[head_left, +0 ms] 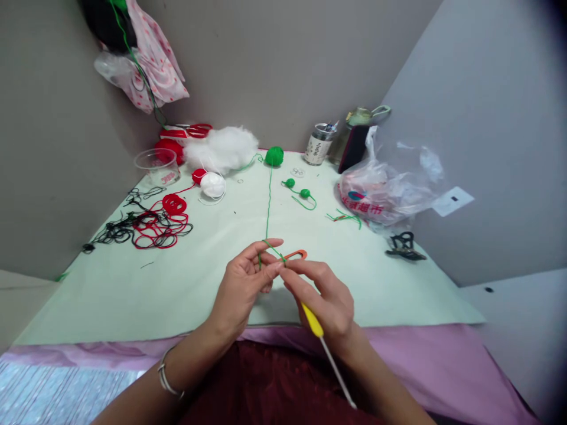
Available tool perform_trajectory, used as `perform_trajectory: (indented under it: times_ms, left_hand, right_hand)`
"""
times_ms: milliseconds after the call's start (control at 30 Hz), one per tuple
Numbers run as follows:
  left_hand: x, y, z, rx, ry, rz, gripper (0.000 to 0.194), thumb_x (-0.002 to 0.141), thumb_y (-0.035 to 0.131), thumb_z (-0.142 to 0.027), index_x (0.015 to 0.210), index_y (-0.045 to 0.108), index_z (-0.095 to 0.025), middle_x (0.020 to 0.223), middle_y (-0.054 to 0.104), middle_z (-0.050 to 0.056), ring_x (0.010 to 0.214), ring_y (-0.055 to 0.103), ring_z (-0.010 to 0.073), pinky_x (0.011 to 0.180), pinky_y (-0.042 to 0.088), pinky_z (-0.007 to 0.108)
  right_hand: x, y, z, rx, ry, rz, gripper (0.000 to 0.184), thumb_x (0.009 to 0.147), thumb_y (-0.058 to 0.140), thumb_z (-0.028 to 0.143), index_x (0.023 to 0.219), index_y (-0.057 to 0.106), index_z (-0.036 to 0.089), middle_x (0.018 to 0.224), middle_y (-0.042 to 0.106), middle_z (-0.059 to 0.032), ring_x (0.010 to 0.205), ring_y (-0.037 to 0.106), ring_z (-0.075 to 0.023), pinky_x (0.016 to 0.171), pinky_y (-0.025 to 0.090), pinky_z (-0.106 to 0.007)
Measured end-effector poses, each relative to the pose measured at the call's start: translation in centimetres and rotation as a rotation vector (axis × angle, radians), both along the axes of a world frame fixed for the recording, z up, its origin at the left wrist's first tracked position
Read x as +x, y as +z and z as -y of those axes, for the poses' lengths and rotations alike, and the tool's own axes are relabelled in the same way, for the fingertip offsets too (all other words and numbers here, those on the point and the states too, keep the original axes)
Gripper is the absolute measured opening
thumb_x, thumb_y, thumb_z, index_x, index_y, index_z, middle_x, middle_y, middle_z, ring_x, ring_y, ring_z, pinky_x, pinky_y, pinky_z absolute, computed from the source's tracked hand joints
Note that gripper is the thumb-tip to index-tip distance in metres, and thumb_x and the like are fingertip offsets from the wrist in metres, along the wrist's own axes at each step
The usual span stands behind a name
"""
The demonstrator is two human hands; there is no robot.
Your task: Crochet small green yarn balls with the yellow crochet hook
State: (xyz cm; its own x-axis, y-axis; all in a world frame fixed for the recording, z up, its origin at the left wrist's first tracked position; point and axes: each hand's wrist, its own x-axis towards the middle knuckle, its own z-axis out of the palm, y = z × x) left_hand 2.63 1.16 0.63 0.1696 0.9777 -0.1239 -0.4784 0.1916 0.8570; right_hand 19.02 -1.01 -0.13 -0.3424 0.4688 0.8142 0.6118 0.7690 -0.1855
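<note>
Green yarn runs from a green ball at the back of the table to my left hand, passing over its raised index finger. That hand pinches the yarn between thumb and fingers. My right hand meets it at the fingertips, beside the pinched yarn. A crochet hook with a yellow grip is tucked in the right hand, its metal shaft slanting down toward my lap. An orange stitch marker shows just past the fingertips. Any small crocheted piece between the fingers is hidden.
Tangled red cord and black cord lie left, near a clear plastic cup and white stuffing. Two small green balls lie right of centre. A plastic bag, phone, pen can and black claw clip stand right.
</note>
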Motion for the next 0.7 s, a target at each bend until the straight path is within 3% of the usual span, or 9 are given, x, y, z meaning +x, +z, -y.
perform_trajectory:
  times_ms: [67,133,233,367,500,600,700]
  left_hand:
    - [0.0,0.0,-0.1,-0.055,-0.059,0.077,0.043,0.079,0.093,-0.027,0.118,0.079,-0.017,0.071,0.061,-0.005,0.052,0.041,0.0022,0.05,0.036,0.015]
    - [-0.2,0.1,-0.1,-0.127,-0.149,0.171,0.046,0.078,0.093,-0.028,0.119,0.079,-0.014,0.066,0.057,-0.007,0.048,0.035,0.0008,0.048,0.034,0.015]
    - [-0.5,0.5,-0.2,-0.195,-0.211,0.245,0.041,0.078,0.092,-0.023,0.116,0.08,-0.013,0.069,0.06,-0.005,0.045,0.03,-0.0016,0.046,0.03,0.014]
    - [-0.3,0.9,0.1,-0.128,-0.185,0.181,0.036,0.078,0.091,-0.022,0.112,0.081,-0.016,0.079,0.067,-0.001,0.044,0.034,-0.0028,0.045,0.03,0.014]
    - [0.3,1.0,0.4,-0.039,-0.137,0.105,0.036,0.077,0.093,-0.025,0.111,0.082,-0.019,0.081,0.066,-0.002,0.047,0.04,-0.0007,0.045,0.033,0.014]
    - [0.5,0.7,0.4,-0.04,-0.101,0.119,0.036,0.078,0.093,-0.026,0.112,0.082,-0.02,0.076,0.063,-0.004,0.047,0.039,-0.0006,0.045,0.032,0.014]
    - [0.2,0.5,0.1,-0.136,-0.17,0.202,0.037,0.079,0.092,-0.026,0.113,0.082,-0.017,0.069,0.058,-0.006,0.044,0.032,-0.0021,0.044,0.03,0.012]
  right_hand:
    - [-0.2,-0.2,0.0,0.004,-0.049,0.026,0.035,0.1,0.06,0.006,0.128,0.073,0.022,0.113,0.078,-0.0119,0.1,0.076,-0.022,0.082,0.065,-0.034]
    - [-0.2,-0.3,0.0,-0.059,-0.045,-0.076,0.036,0.099,0.06,0.005,0.126,0.074,0.025,0.114,0.076,-0.0099,0.102,0.075,-0.0216,0.086,0.065,-0.036]
    - [0.0,0.0,-0.1,-0.262,0.063,-0.414,0.03,0.102,0.058,0.008,0.118,0.076,0.026,0.105,0.077,-0.0058,0.093,0.074,-0.0189,0.085,0.063,-0.036]
    - [0.0,0.6,-0.5,-0.503,0.234,-0.762,0.023,0.105,0.057,0.016,0.106,0.078,0.025,0.096,0.076,-0.0029,0.075,0.069,-0.0146,0.07,0.06,-0.031]
    - [-0.5,0.5,-0.7,-0.485,0.209,-0.662,0.023,0.103,0.061,0.014,0.109,0.079,0.027,0.098,0.078,-0.0037,0.084,0.072,-0.0165,0.072,0.061,-0.03]
    - [-0.6,-0.2,-0.4,-0.285,0.06,-0.424,0.032,0.099,0.064,0.008,0.119,0.078,0.028,0.102,0.079,-0.0054,0.093,0.075,-0.0193,0.082,0.063,-0.034]
    - [-0.3,-0.5,-0.1,-0.117,-0.013,-0.247,0.04,0.095,0.068,0.004,0.126,0.077,0.028,0.112,0.079,-0.0085,0.1,0.076,-0.0219,0.086,0.063,-0.035]
